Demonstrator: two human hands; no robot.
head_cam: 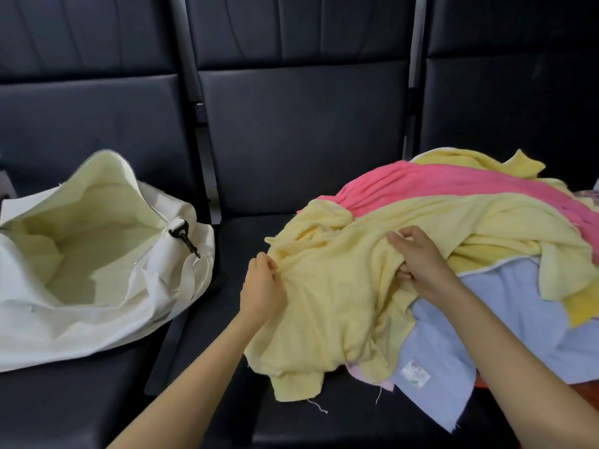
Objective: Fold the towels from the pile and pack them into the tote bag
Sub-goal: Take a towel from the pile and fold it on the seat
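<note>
- The left hand (261,283), at 7 o'clock, is pinching an edge of the pale yellow towel (327,303), which is lying crumpled at the front of the pile on the dark seats (301,140)
- The right hand (418,257), at 4 o'clock, is gripping a fold of the same towel, with its lower fingers disappearing under the cloth
- The pink towel (421,186) at 2 o'clock and the blue towel (518,319) at 4 o'clock are showing only partly, and the pile is running off the right edge
- The tote bag (97,303) is gaping open at 9 o'clock with its left side cut off; whether its pale yellow inside is lining or cloth is hard to tell
</note>
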